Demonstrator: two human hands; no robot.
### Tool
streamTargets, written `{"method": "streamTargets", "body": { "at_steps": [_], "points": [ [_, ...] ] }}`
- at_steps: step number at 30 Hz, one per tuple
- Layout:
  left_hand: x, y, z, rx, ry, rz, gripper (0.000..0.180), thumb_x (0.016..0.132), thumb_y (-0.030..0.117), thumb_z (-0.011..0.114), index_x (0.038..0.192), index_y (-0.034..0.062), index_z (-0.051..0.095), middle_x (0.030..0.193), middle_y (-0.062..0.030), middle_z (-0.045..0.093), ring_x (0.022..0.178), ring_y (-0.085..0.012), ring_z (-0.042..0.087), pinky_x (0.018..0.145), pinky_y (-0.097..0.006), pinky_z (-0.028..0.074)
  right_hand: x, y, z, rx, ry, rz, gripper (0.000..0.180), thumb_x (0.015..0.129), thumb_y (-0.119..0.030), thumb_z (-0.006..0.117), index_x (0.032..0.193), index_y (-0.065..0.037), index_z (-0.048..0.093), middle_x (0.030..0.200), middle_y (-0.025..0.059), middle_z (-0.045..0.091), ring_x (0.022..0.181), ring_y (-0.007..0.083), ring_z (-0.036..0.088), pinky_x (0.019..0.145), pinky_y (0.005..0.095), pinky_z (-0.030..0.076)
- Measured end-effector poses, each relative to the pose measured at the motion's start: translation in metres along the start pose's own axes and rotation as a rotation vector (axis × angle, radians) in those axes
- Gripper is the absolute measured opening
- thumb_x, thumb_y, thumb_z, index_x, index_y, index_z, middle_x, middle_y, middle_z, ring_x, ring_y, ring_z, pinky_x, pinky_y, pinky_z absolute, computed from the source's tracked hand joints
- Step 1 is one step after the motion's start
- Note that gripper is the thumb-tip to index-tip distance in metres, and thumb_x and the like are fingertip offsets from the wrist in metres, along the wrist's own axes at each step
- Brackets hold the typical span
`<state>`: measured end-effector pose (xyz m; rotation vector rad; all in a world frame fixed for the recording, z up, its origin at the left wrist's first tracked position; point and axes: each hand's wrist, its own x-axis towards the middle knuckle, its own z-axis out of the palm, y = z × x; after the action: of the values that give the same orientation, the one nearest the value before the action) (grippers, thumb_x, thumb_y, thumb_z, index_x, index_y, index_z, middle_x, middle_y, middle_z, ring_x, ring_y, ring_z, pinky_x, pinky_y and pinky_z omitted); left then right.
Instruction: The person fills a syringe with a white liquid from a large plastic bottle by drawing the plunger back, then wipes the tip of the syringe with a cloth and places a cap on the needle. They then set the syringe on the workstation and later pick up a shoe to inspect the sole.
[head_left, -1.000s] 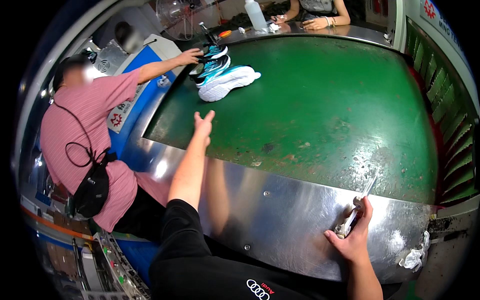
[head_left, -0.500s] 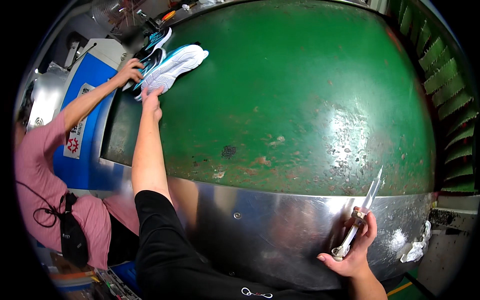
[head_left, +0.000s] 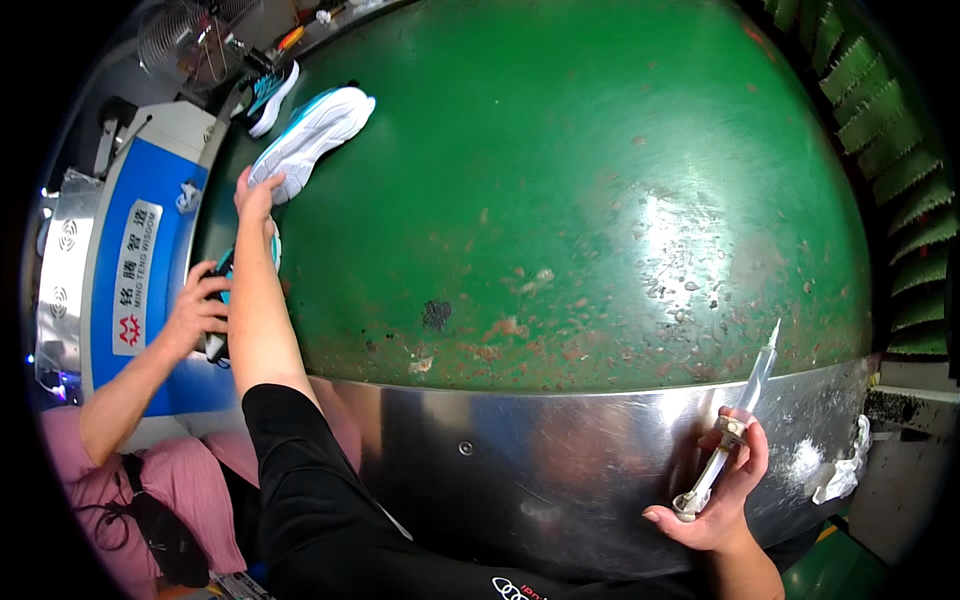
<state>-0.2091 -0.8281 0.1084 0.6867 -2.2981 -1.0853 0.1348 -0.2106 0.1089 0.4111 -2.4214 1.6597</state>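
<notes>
At the far left of the green work surface, my left hand grips a sneaker by one end. Its white and grey sole faces me, with a turquoise edge showing along the far side. In my right hand, near the front edge, is a syringe with a clear barrel, a fine tip and a white plunger. Its tip points up and away from me, over the green surface. My right fingers curl around the flange, and the thumb lies by the plunger's end.
A co-worker's hand holds another sneaker, partly hidden behind my left forearm. A black and turquoise sneaker stands farther back. To the left is a blue and white machine. Crumpled white paper lies on the metal edge at right.
My view has turned, shifting the scene. The co-worker's hand has come away from the far shoes toward the near left, with a sneaker. My left hand still grips its shoe; my right keeps the syringe.
</notes>
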Motion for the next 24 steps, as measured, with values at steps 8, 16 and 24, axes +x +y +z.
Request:
{"method": "streamTargets", "body": {
  "at_steps": [8,16,24],
  "points": [
    [-0.081,0.071,0.025,0.484,-0.147,0.349,0.060,0.064,0.028,0.077,0.113,0.0082,0.048,0.101,-0.0196,0.062,0.093,-0.0341,0.061,0.080,-0.040,0.046,-0.007,0.000,0.002,-0.018,0.025,0.042,0.117,0.054,-0.035,0.086,0.138,-0.006,0.009,0.129,0.0174,0.028,0.105,0.0246,0.041,0.079,0.0345,0.038],
    [-0.160,0.105,0.024,-0.054,-0.353,0.301,0.040,0.077,0.020,0.069,0.108,0.0016,0.051,0.095,-0.0161,0.062,0.089,-0.0200,0.059,0.081,-0.033,0.046,-0.003,-0.002,0.006,0.003,0.057,0.040,0.108,0.055,-0.027,0.085,0.136,0.000,0.018,0.123,0.0187,0.033,0.107,0.0296,0.041,0.090,0.0394,0.036],
    [-0.356,0.147,-0.037,0.230,-0.560,1.079,0.054,0.058,0.009,0.075,0.108,0.0060,0.056,0.103,-0.0162,0.049,0.098,-0.0335,0.050,0.087,-0.038,0.042,-0.006,-0.019,-0.004,0.315,0.172,0.203,0.110,0.060,-0.022,0.083,0.139,-0.001,0.008,0.128,0.0166,0.029,0.116,0.0257,0.035,0.096,0.0382,0.033]
  ]
}}
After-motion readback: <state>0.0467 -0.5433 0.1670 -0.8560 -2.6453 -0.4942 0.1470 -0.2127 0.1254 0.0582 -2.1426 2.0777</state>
